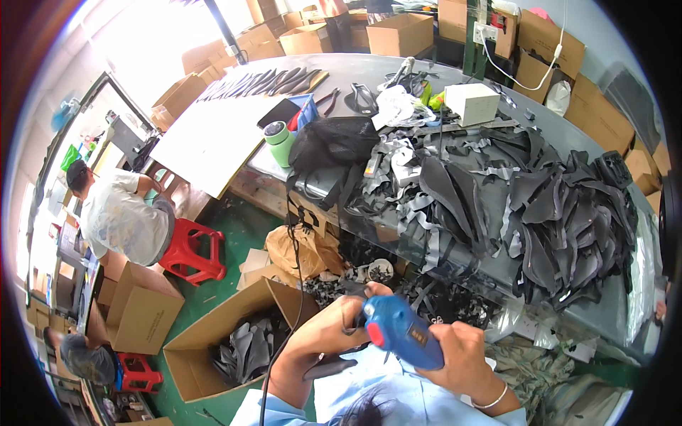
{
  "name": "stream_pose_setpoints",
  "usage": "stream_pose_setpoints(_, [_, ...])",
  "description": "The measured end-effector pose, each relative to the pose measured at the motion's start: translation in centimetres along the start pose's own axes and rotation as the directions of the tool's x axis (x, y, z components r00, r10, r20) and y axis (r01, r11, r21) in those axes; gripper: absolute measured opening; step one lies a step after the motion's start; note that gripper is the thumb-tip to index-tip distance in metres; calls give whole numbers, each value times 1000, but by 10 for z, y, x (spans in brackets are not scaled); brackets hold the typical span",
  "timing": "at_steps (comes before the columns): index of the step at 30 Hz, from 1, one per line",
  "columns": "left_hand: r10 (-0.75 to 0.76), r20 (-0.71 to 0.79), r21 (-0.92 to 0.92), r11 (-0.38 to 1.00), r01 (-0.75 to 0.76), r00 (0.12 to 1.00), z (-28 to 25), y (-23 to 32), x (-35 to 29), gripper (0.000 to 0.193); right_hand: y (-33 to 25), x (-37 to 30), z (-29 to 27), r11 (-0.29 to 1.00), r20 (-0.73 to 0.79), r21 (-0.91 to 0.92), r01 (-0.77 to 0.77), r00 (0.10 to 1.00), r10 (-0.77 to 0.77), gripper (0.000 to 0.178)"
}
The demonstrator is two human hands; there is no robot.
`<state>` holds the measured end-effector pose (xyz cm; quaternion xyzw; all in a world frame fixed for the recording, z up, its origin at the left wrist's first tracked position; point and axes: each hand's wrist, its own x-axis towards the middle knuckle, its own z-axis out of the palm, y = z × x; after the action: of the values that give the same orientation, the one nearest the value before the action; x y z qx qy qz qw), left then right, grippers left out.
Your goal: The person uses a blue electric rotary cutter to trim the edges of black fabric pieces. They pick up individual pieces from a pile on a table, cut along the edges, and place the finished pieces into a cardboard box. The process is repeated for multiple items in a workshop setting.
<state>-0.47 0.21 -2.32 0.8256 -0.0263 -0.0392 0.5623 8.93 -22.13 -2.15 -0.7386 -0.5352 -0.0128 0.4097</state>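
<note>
My right hand (460, 355) is wrapped around the blue power tool (403, 328), covering its lower end, before my light blue shirt (433, 401). My left hand (347, 312) curls beside the other end, partly hidden; I cannot tell what it grips.

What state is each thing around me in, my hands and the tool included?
Right hand: closed around the blue power tool.
Blue power tool: held; on or off, cannot tell.
Left hand: partly hidden, its grip unclear.
Green bottle: upright, lid on.
Cardboard box beside the left forearm: open, dark pieces inside.
Tan bag: crumpled.
Nearer red stool: occupied.
</note>
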Motion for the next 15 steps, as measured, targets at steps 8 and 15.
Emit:
stream_pose_setpoints(8, [-146, 281, -671, 677, 302, 949, 48, -1, 21, 62, 20, 20, -2, 816, 69, 409, -408, 906, 419, 48])
stream_pose_setpoints(15, [-69, -195, -820, 559, -124, 978, 101, -16, 30, 49, 37, 28, -11, 734, -254, 571, -369, 771, 585, 44])
